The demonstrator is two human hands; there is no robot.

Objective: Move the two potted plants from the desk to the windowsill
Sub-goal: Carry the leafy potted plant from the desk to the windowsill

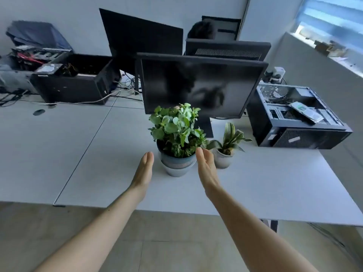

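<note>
Your left hand [144, 169] is flat, fingers pressed together and straight, palm facing right, just left of the big pot [177, 162] at frame centre. It isn't touching the pot; a strip of desk [98, 154] shows between them.

Your right hand [206, 167] mirrors it: fingers together, palm facing left, at the pot's right side. Its fingertips [199, 151] sit right at the rim, but I can't tell if they touch. Neither hand is gripping anything.

The big potted plant [176, 126] stands upright on the desk between your palms, a blue-grey pot with a paler base and bushy round green leaves. The small potted plant [225, 148] sits just right of it, behind your right hand, in a white pot with striped pointed leaves. The two pots are close but apart.

Directly behind both plants is a dark monitor [202, 85], with its stand behind the big plant's leaves. An open PC case [298, 118] lies on the desk at right of frame, and another black case [74, 81] at upper left.

The windowsill [343, 59] is at the upper right edge of frame, under the blue blind [334, 14], well apart from both pots.
</note>
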